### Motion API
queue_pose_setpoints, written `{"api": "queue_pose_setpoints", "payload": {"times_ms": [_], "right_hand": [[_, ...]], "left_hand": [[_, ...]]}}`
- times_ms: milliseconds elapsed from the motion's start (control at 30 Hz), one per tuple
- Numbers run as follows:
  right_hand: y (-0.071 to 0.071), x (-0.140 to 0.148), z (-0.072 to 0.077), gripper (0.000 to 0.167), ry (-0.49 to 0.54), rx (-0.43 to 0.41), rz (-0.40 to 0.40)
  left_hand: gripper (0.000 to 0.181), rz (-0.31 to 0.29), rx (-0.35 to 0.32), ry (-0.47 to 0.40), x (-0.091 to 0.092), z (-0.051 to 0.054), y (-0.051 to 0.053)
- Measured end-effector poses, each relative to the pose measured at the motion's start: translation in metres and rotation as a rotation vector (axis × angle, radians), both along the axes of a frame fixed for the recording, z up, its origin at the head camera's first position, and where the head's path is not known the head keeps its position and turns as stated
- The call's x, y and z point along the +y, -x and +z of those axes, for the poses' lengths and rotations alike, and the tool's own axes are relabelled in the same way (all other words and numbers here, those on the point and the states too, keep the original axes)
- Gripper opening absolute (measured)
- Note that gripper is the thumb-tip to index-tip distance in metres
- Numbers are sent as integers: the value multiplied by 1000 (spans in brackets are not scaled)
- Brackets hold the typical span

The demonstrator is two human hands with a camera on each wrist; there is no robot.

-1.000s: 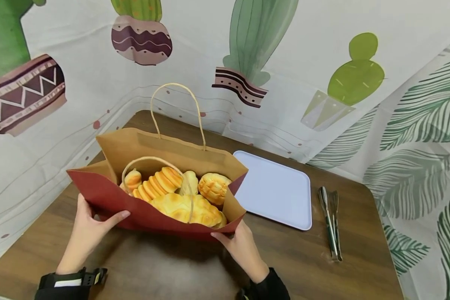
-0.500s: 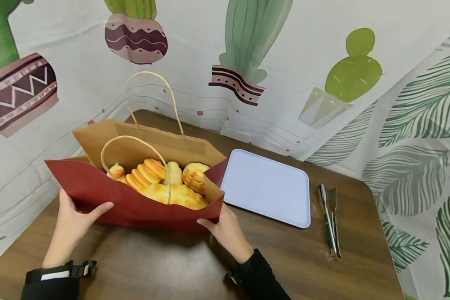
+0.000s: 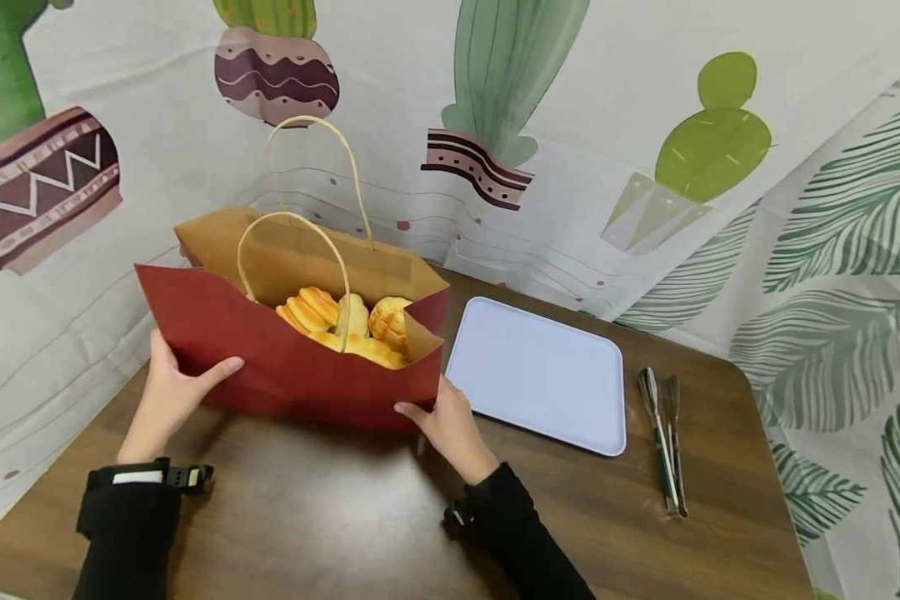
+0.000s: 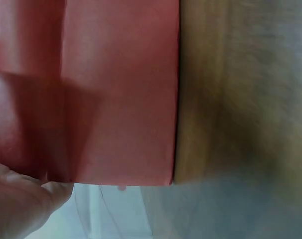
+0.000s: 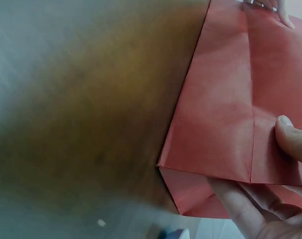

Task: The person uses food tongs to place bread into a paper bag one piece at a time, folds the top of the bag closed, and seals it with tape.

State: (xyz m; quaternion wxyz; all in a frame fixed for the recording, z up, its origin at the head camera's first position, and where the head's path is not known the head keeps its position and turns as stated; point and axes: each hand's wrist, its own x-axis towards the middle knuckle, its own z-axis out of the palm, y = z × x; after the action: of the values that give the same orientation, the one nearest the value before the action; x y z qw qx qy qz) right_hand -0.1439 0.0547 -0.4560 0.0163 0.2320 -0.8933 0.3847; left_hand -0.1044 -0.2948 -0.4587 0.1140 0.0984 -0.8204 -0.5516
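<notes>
A red paper bag [image 3: 292, 375] with a tan inside and two rope handles stands at the left half of the table, its mouth wide. Several breads lie within: a ridged orange-yellow roll [image 3: 313, 308], a pale bun [image 3: 354, 315], a round scored bun [image 3: 390, 323] and a long loaf [image 3: 371, 348] partly hidden by the front wall. My left hand [image 3: 172, 400] grips the bag's left side, thumb on the front. At the right side my right hand [image 3: 453, 425] holds it likewise; in the right wrist view its thumb presses the front and its fingers [image 5: 238, 204] wrap the side panel.
Right of the bag lies a pale lavender tray [image 3: 540, 375]. Metal tongs [image 3: 666, 450] with dark grips rest near the table's right edge. A cactus-print cloth [image 3: 390, 67] hangs behind the wooden table [image 3: 330, 517].
Both hands have carried the bag leftward at first, then away toward the back. It stands more upright now, so less of the bread shows. The tray and tongs have stayed put.
</notes>
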Motion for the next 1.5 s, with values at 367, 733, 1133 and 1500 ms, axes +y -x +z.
{"api": "queue_pose_setpoints", "payload": {"times_ms": [367, 733, 1133, 1500], "right_hand": [[47, -1, 1, 51, 0, -41, -73], [94, -1, 4, 52, 14, -142, -119], [130, 0, 3, 53, 44, -188, -164], [139, 2, 6, 55, 35, -214, -214]], "left_hand": [[87, -64, -30, -96, -1, 0, 59], [90, -98, -45, -185, 8, 15, 106], [103, -122, -102, -141, 2, 3, 160], [105, -135, -114, -156, 6, 5, 174]]}}
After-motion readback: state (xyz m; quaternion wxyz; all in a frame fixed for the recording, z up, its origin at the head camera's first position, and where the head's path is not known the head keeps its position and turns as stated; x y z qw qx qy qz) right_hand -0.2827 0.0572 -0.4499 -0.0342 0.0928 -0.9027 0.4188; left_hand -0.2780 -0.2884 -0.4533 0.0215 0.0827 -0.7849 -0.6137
